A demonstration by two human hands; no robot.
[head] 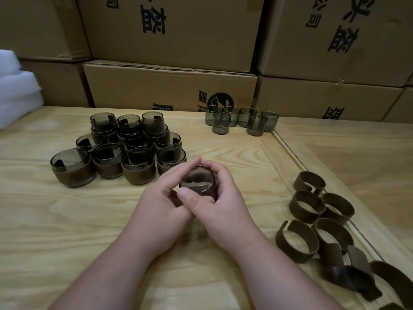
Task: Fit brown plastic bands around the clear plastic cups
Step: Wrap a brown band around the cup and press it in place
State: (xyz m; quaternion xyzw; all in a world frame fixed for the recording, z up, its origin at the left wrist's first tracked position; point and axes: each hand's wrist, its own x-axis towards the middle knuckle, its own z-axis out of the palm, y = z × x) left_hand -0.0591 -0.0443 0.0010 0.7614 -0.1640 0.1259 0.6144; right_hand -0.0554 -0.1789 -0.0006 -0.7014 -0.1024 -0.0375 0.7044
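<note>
Both of my hands hold one clear smoky cup (pixel 197 180) above the middle of the wooden table (pixel 67 220). A brown band wraps the cup's wall. My left hand (pixel 163 198) grips it from the left, and my right hand (pixel 221 202) cups it from the right with the thumb across the front. Several banded cups (pixel 116 151) stand stacked in a cluster at the left. Several bare clear cups (pixel 242 119) stand at the back. Loose brown bands (pixel 317 222) lie along the right side.
Stacked cardboard boxes (pixel 169 86) form a wall right behind the table. White foam sheets (pixel 15 92) sit at the far left. A raised wooden ridge (pixel 288 148) runs diagonally down the table's right side, next to the bands.
</note>
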